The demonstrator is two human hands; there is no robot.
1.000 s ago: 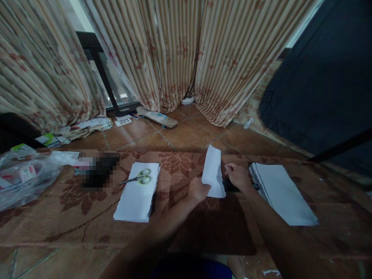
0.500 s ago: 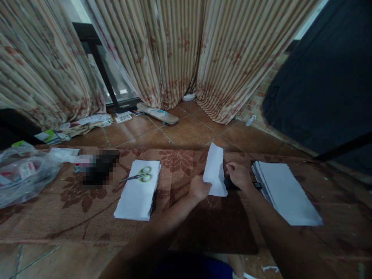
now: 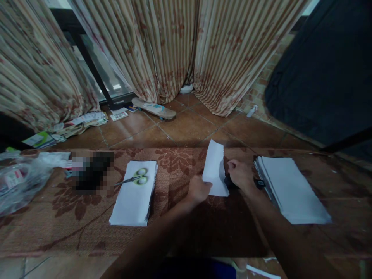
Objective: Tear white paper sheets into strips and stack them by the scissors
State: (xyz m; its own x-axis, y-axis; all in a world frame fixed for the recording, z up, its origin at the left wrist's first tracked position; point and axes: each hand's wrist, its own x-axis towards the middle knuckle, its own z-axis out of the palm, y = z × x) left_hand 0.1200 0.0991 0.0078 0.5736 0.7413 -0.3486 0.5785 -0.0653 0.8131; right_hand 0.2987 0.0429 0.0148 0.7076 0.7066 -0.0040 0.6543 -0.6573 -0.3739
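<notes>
View closer — paper (image 3: 214,166) in left hand (image 3: 200,189)

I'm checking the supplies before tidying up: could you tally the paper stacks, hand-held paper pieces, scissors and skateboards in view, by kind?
Paper stacks: 2, the left stack and the right stack
Hand-held paper: 1, the paper piece in the left hand
Scissors: 1
Skateboard: 1
Total: 5

Single head-worn view, set above the forearms (image 3: 162,224) — faces forward and down; left hand (image 3: 199,189) and right hand (image 3: 240,173) near, right of centre — patterned cloth (image 3: 95,230) beneath, curtains (image 3: 165,46) farther off.
</notes>
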